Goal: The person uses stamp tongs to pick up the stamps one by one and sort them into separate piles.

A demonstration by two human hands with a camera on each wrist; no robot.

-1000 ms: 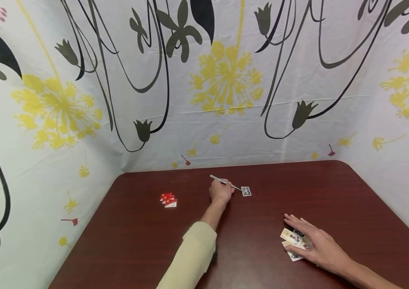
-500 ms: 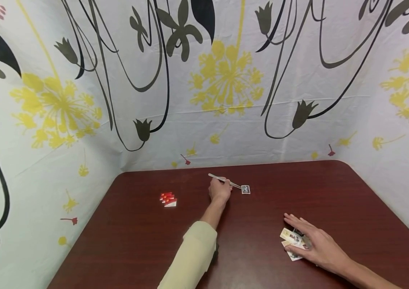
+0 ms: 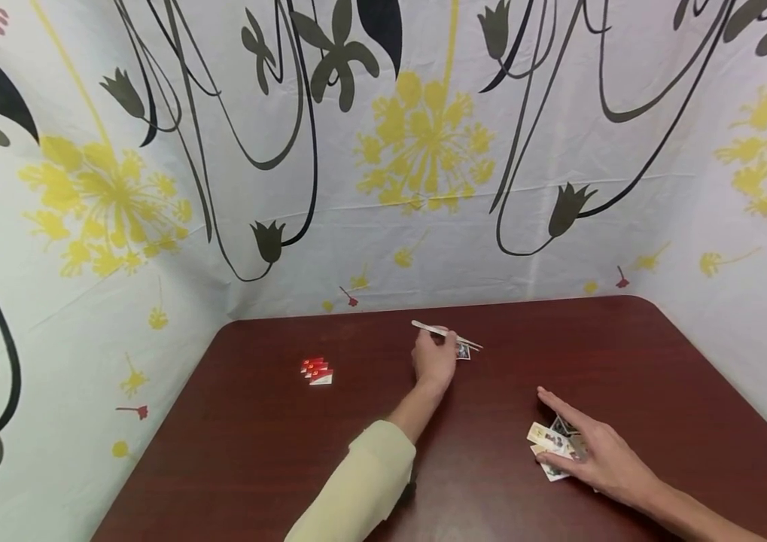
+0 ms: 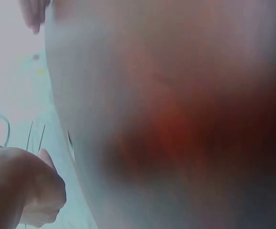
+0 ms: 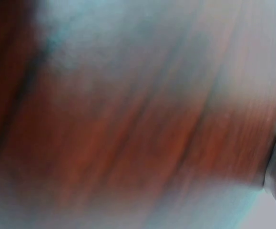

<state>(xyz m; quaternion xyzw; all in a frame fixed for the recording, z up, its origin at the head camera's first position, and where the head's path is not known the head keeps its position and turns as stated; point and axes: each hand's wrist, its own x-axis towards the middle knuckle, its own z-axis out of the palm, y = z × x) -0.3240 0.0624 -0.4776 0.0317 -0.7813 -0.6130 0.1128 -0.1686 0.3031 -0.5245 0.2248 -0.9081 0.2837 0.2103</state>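
Note:
In the head view my left hand [image 3: 436, 361] pinches a pair of pale tweezers [image 3: 428, 327] near the far side of the table. The tweezer tips stretch across a small black-and-white stamp [image 3: 464, 354], partly covered by the hand. In the left wrist view, two thin prongs rise beyond the left hand [image 4: 28, 186]. My right hand [image 3: 610, 459] lies spread at the right, thumb and forefinger stretched either side of a loose group of stamps [image 3: 549, 439]. The palm hides part of that group.
Several red-and-white stamps [image 3: 319, 374] overlap on the left part of the dark red-brown table [image 3: 254, 467]. Hanging floral cloth [image 3: 329, 188] closes off the back and both sides of the table. Both wrist views are mostly blurred tabletop.
My left hand has moved right, carrying the tweezer tips from the stamp's left edge to across it. My right forefinger has spread away from the thumb, uncovering more of a dark stamp.

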